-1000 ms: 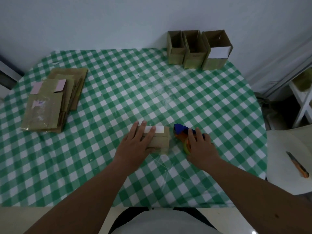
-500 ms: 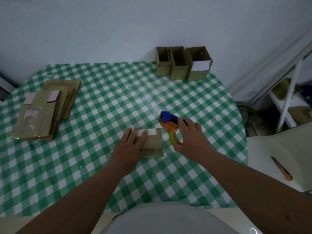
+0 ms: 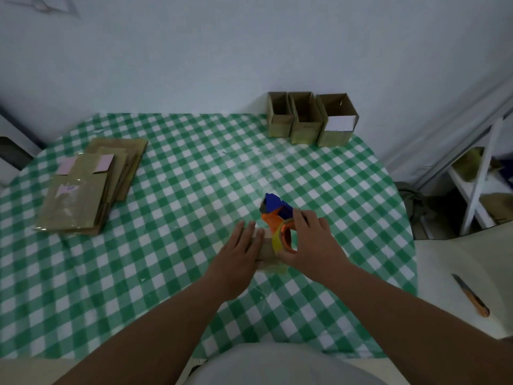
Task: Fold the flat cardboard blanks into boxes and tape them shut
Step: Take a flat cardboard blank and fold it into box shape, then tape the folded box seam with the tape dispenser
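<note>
Gripping the tape dispenser [image 3: 279, 218], the right hand [image 3: 313, 243] has fingers over the top and thumb curled at the roll's near side, holding the dispenser's orange-and-blue body tilted w/ the blue end pointing away; it sits right at the right end of the small cardboard box [image 3: 268, 250] and partly covers it. Left hand [image 3: 238, 254] lies flat on the box, fingers straight and pointing away, pressing it down onto the green-checked table [image 3: 180, 218], nothing clenched. Both forearms come in from the near edge and meet mid-table, a bit right of centre. Box is well inside the table, plenty of bare cloth round it on all sides. Stack of flat blanks [image 3: 86, 184] lies well apart at the left, near that edge. Three folded, open-topped boxes [image 3: 311, 118] stand in a row at the far edge against the wall, touching each other. Off the table's right side, a utility knife [image 3: 470, 294] lies on a pale surface, and a white shelf frame [image 3: 477, 179] stands farther back.
</note>
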